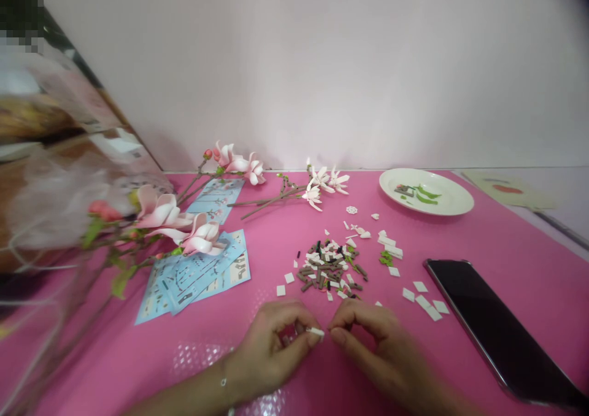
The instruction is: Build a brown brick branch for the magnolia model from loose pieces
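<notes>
My left hand (280, 339) is closed, pinching a small white toy building brick (315, 332) between thumb and forefinger. Close to its right, my right hand (368, 336) has its thumb and forefinger pressed together; whatever they hold, if anything, is too small to make out. Just beyond both hands lies a pile of small bricks (329, 269) in brown, white, green and black. Flat white tiles (423, 302) are scattered to the right of the pile, and a small cluster of green pieces (386, 258) sits near them.
Built pink flowers (184, 226) stand at left over blue printed instruction sheets (207, 281). White flower stems (294, 195) lie at the back. A white plate (453, 201) holds green pieces. A black phone (497, 324) lies at right, bubble wrap (197, 356) at front left.
</notes>
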Demonstrator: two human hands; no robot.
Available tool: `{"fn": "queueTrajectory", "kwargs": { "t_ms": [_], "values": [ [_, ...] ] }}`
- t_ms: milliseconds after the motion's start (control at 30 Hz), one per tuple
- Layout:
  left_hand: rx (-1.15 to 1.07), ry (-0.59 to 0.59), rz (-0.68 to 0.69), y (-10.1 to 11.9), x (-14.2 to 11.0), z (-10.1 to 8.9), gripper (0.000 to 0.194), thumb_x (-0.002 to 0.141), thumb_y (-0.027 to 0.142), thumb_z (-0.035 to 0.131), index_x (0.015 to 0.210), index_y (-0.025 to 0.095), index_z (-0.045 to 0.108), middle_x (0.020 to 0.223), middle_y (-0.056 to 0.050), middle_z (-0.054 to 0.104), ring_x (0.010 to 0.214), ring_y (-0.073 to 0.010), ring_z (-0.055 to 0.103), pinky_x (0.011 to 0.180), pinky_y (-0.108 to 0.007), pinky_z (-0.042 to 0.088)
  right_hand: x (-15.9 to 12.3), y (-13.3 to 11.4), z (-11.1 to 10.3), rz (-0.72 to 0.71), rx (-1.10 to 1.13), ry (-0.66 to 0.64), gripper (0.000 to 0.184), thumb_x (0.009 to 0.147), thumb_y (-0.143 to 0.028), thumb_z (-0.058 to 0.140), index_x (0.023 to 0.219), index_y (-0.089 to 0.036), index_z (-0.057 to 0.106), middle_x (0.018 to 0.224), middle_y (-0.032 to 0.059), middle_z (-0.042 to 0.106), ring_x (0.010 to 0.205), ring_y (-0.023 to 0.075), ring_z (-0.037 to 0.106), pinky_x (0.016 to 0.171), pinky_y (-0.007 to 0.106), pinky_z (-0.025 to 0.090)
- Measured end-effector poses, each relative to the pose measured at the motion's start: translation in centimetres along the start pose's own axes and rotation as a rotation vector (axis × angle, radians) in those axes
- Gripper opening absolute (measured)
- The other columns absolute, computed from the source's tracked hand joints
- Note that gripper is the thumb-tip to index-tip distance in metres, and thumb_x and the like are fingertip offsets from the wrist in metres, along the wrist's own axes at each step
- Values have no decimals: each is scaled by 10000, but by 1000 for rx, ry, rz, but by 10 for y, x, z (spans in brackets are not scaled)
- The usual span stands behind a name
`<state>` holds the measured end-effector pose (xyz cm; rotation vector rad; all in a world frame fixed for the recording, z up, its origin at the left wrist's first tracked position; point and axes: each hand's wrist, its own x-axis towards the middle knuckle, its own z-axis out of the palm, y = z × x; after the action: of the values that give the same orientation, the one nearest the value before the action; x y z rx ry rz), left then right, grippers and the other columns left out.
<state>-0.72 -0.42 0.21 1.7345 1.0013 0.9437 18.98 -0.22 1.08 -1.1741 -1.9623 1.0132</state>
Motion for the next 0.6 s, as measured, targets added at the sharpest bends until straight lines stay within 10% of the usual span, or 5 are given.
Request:
{"fn": "queueTrajectory", "kwargs": {
  "t_ms": [300, 600],
  "values": [
    [-193, 93, -177, -9, 3, 2, 225, 805, 325, 654, 716, 120, 680, 599, -11, 596, 540, -110, 500, 524, -220, 381, 5, 0, 1, -9, -3, 77, 123, 851, -253, 546, 781, -201, 632, 707, 3, 654, 670, 150, 612, 625, 247, 473],
    [6, 3, -44, -7, 4, 0, 258, 872, 311, 584, 781, 122, 733, 685, -67, 686, 633, -150, 589, 600, -243, 428, 7, 1, 3, -9, -77, -7, 141, 845, -199, 557, 715, -190, 609, 674, -1, 584, 641, 141, 562, 588, 247, 439]
  ]
}}
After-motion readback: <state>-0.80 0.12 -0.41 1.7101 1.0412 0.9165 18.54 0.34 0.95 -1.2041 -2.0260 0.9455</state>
